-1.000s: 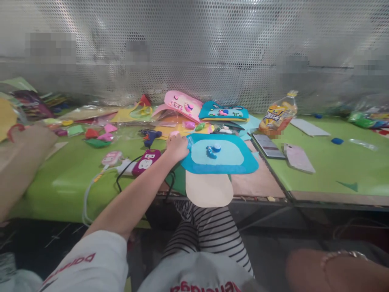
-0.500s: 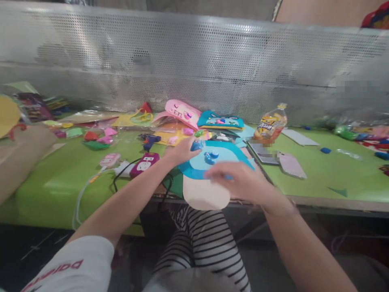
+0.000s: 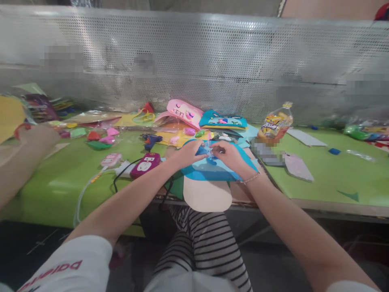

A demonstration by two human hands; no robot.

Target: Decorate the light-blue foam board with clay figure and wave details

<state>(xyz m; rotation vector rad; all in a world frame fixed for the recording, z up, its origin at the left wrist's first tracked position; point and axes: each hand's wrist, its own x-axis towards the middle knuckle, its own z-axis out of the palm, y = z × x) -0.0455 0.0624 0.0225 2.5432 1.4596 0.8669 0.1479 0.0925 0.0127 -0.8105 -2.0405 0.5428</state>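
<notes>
Blue packet (image 3: 202,151), lump in clear film: located between my two hands, over the blue mat (image 3: 197,173) on the green worktop (image 3: 69,174). My left grip (image 3: 191,154) pinched it between thumb and fingers. My right grip (image 3: 230,156) had its fingers curled in at the film; too small and blurred to tell whether they had closed on it.

Below my hands, partly hidden, lay small blue pieces (image 3: 212,162) on the mat's paler panel.

Risks, as judged: a hard tug could make the film slip, dropping the lump among those pieces and knocking them askew. Squeezing too firmly with the left could dent the lump, if soft. My bracelet (image 3: 249,178), close by the mat's right end, could snag its edge and skew it. A cream sheet (image 3: 207,197) overhung the front edge; a knee bump could shift it.
</notes>
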